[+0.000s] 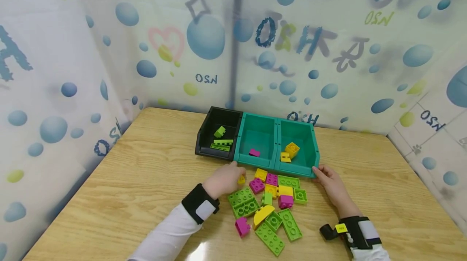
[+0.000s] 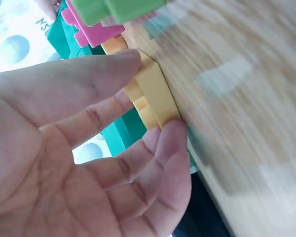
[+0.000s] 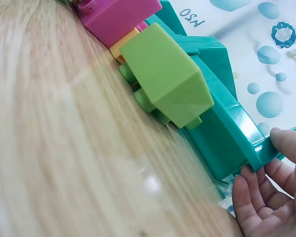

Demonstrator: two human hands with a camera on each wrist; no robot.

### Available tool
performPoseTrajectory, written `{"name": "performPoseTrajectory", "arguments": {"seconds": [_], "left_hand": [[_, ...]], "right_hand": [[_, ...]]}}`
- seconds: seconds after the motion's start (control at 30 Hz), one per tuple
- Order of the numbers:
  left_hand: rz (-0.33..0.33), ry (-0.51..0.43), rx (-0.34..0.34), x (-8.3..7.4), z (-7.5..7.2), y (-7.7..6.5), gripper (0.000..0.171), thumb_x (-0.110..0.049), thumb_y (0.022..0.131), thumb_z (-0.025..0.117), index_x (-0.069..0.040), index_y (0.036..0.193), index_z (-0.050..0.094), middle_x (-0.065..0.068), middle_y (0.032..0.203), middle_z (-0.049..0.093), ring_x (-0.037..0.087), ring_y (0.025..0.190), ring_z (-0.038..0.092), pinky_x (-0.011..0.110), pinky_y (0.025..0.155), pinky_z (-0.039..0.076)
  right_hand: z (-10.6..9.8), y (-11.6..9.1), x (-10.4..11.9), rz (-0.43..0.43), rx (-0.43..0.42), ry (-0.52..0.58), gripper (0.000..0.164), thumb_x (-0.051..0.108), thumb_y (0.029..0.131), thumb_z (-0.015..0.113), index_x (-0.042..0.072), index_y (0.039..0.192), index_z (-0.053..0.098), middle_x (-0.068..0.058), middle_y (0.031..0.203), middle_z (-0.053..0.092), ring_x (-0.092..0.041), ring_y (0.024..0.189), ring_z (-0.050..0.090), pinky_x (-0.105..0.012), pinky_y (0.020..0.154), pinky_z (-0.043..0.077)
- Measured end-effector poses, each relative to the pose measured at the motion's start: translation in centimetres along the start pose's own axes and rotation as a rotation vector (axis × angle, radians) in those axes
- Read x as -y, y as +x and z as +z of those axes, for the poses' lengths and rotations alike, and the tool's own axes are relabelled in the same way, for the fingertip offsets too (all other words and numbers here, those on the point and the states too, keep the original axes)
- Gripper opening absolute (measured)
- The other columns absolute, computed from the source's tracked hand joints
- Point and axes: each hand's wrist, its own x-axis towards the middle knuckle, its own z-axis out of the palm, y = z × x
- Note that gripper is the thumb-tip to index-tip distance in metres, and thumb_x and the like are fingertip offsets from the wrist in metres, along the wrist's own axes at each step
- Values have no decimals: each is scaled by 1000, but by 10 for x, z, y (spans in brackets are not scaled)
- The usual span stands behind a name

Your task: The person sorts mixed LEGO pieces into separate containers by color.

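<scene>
My left hand (image 1: 223,180) pinches a yellow toy brick (image 2: 159,94) between thumb and fingertips, low over the table in front of the black bin (image 1: 212,152). Part of that brick is hidden by the fingers in the head view. With thumb and fingers, my right hand (image 1: 331,186) grips the front right corner of the right teal bin (image 1: 297,168). Two yellow bricks (image 1: 292,149) lie inside this bin. The middle teal bin (image 1: 257,127) holds a magenta brick (image 1: 254,153), and the black one holds a few green bricks (image 1: 219,132).
Between the hands lies a loose pile of green, magenta and yellow bricks, among them a yellow arched brick (image 1: 263,215) and a long green brick (image 1: 270,239). The three bins stand joined in a row near the back edge of the wooden table (image 1: 120,196), before a patterned curtain (image 1: 171,66).
</scene>
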Motion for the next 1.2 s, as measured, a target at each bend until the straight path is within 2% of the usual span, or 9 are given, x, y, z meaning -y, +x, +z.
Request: {"name": "performPoseTrajectory", "arguments": {"seconds": [0.1,0.23,0.8,1.1,1.2], "left_hand": [[-11,-4,5,2,1,2,31,-10,84,68,-13,115,64,8,101,58,17,80,51,34,79,50],[-1,14,3,3,2,3,30,-14,85,69,-13,114,64,7,101,59,16,79,50,33,78,49],[32,-4,-45,4,0,5,28,-16,85,67,-10,113,64,6,98,61,14,79,49,30,74,48],[87,-28,-101,4,-9,-1,27,-16,86,65,-9,112,64,8,103,63,19,89,56,32,73,48],[91,-48,-114,1,-14,-4,27,-16,87,64,-9,112,63,8,103,62,18,86,55,31,73,48]], "right_hand": [[0,-1,2,2,-2,1,46,39,100,44,-5,112,50,9,93,53,-2,84,53,-16,77,46],[1,-1,2,-1,-2,2,46,38,100,44,-6,113,50,9,94,53,0,84,53,-16,77,46],[0,1,-2,-14,8,7,44,36,100,44,-6,112,51,9,93,53,-1,84,54,-16,77,46],[0,1,-2,-18,-1,22,43,36,100,45,-6,110,51,9,91,52,0,83,53,-16,76,47],[0,1,-3,-18,-1,25,43,36,100,45,-6,110,51,10,91,53,0,82,54,-16,76,47]]}}
